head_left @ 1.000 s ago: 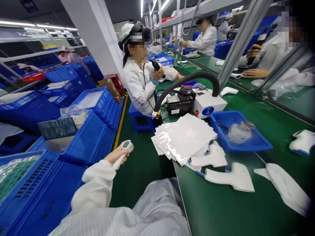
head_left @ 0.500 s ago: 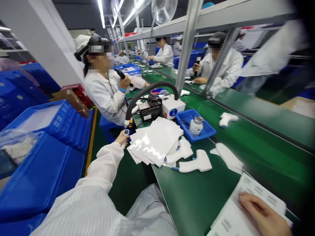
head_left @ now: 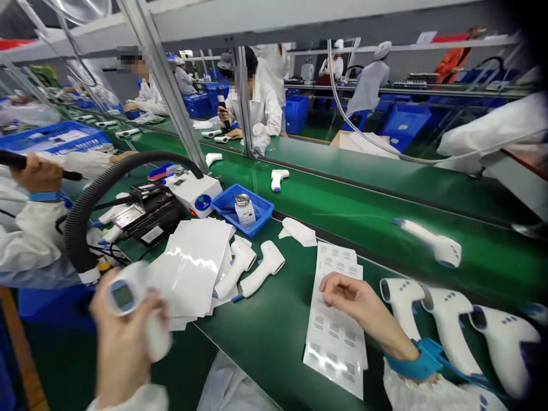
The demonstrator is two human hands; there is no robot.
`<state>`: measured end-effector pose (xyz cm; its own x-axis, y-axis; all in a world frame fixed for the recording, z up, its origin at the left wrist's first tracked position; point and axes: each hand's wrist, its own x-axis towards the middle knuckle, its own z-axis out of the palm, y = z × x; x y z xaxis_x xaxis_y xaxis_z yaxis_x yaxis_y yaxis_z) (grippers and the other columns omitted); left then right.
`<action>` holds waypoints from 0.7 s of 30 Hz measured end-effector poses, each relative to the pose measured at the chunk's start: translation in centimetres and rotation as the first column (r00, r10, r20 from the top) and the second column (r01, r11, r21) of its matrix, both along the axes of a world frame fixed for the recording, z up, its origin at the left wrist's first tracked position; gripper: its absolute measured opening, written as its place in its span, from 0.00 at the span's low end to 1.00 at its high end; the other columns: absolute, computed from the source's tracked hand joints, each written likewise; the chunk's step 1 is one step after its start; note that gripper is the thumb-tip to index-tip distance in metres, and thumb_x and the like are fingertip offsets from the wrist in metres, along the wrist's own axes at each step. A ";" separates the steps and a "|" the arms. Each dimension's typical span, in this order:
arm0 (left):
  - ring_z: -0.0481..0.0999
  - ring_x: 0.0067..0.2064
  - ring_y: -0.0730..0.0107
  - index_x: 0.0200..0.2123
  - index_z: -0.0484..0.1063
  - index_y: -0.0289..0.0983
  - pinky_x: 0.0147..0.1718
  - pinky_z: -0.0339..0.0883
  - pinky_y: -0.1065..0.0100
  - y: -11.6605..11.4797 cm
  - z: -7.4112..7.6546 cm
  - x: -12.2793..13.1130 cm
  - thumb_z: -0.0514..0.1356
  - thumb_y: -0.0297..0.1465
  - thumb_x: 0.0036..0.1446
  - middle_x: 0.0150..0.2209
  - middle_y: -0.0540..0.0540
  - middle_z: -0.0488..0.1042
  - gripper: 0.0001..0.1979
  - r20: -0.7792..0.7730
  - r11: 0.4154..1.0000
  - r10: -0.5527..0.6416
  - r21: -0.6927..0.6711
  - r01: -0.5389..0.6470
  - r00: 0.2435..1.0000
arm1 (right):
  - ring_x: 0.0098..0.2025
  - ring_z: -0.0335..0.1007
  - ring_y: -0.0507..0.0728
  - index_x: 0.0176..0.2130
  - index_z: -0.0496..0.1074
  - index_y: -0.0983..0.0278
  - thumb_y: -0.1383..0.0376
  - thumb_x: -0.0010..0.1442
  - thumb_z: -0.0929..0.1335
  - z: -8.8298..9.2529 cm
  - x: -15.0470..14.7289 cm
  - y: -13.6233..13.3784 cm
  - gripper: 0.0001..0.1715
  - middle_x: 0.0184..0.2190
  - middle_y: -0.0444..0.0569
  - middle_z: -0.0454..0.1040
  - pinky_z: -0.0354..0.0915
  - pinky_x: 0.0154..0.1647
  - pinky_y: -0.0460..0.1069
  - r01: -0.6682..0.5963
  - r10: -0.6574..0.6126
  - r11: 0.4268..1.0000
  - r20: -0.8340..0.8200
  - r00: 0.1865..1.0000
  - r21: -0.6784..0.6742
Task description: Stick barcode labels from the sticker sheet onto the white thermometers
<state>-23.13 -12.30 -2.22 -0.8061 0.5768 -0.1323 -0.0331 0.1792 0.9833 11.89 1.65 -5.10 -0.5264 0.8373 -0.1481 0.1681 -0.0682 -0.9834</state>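
My left hand (head_left: 124,337), slightly blurred, is closed around a white infrared thermometer (head_left: 156,334) with a small grey screen. It is held up at the near left, by a pile of glossy white sheets (head_left: 201,245). Over a stack of label sheets (head_left: 334,354) printed with small grey text blocks, my right hand (head_left: 349,297) has its fingers curled and pressed together. Whether a label is between those fingertips I cannot make out. Two white thermometers (head_left: 263,268) lie between the pile and the label sheets. Several more thermometers (head_left: 449,314) lie right of my right hand.
A blue tray (head_left: 261,222) holds a metal-topped bottle (head_left: 245,211). Behind the pile stands a white machine (head_left: 194,191) with a thick black hose (head_left: 79,228). A green conveyor belt (head_left: 342,211) carries thermometers. A co-worker's hand (head_left: 43,174) grips a black tool at left.
My view has swung right. My left hand has drawn back from the hose end towards me, with the thermometer still in it. My right hand remains at the label sheets, fingers more curled.
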 end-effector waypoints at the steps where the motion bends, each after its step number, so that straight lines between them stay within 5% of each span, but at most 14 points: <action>1: 0.73 0.27 0.73 0.59 0.54 0.64 0.21 0.71 0.72 1.9 0.0 2.9 0.69 0.32 0.48 0.36 0.58 0.71 0.41 0.055 0.996 -0.089 0.026 0.088 0.994 | 0.36 0.71 0.55 0.27 0.69 0.63 0.60 0.57 0.71 1.1 -0.4 -1.0 0.11 0.34 0.48 0.73 0.69 0.39 0.50 -0.046 0.046 0.999 -0.012 0.999 -0.018; 3: 0.70 0.25 0.74 0.64 0.48 0.59 0.20 0.68 0.72 5.6 -0.4 8.7 0.66 0.34 0.53 0.34 0.55 0.70 0.41 0.229 0.905 -0.424 0.084 0.416 0.876 | 0.33 0.70 0.53 0.26 0.69 0.62 0.64 0.57 0.71 2.7 -1.3 -2.8 0.09 0.34 0.47 0.73 0.69 0.36 0.49 -0.091 0.090 0.995 -0.023 0.996 -0.047; 6: 0.66 0.23 0.75 0.67 0.42 0.56 0.19 0.63 0.74 9.4 -1.3 15.4 0.61 0.35 0.59 0.28 0.55 0.65 0.40 0.346 0.706 -0.698 0.187 0.683 0.627 | 0.35 0.71 0.54 0.26 0.69 0.61 0.66 0.57 0.70 3.8 -1.9 -4.4 0.08 0.37 0.48 0.72 0.69 0.37 0.49 0.017 -0.017 1.000 0.003 1.000 0.022; 12: 0.63 0.24 0.77 0.67 0.47 0.51 0.21 0.63 0.71 11.1 -2.5 19.5 0.63 0.39 0.57 0.46 0.45 0.69 0.39 0.356 0.411 -0.881 0.247 0.877 0.313 | 0.57 0.63 0.61 0.29 0.72 0.58 0.65 0.59 0.70 3.4 -0.6 -3.8 0.06 0.49 0.48 0.69 0.59 0.59 0.59 0.378 -0.425 0.859 0.066 0.903 0.346; 16: 0.68 0.28 0.75 0.67 0.46 0.53 0.24 0.66 0.70 11.4 -2.7 19.8 0.60 0.38 0.60 0.54 0.44 0.67 0.36 0.308 0.316 -0.919 0.199 0.928 0.247 | 0.56 0.64 0.61 0.30 0.72 0.58 0.66 0.59 0.70 3.2 -0.2 -2.6 0.05 0.49 0.48 0.71 0.58 0.59 0.59 0.434 -0.473 0.833 0.034 0.880 0.343; 18: 0.74 0.42 0.66 0.66 0.48 0.53 0.36 0.72 0.66 11.5 -2.7 19.8 0.60 0.34 0.61 0.62 0.46 0.62 0.35 0.239 0.316 -0.932 0.176 0.932 0.271 | 0.55 0.66 0.60 0.30 0.72 0.58 0.67 0.58 0.70 3.0 -0.3 -2.0 0.05 0.48 0.48 0.71 0.59 0.59 0.58 0.449 -0.479 0.830 0.007 0.878 0.331; 21: 0.59 0.65 0.58 0.66 0.50 0.50 0.60 0.61 0.60 11.7 -2.5 19.8 0.58 0.27 0.60 0.69 0.50 0.52 0.34 0.169 0.334 -0.937 0.180 0.925 0.306 | 0.53 0.68 0.59 0.30 0.72 0.59 0.67 0.58 0.71 2.7 -0.7 -1.3 0.05 0.46 0.47 0.72 0.61 0.57 0.56 0.464 -0.478 0.831 -0.031 0.878 0.306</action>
<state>-3.31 -0.61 -4.72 0.3169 0.9347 -0.1609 -0.0654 0.1908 0.9795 11.21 0.32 -2.36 -0.0558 0.9897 0.1317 0.2350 0.1412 -0.9617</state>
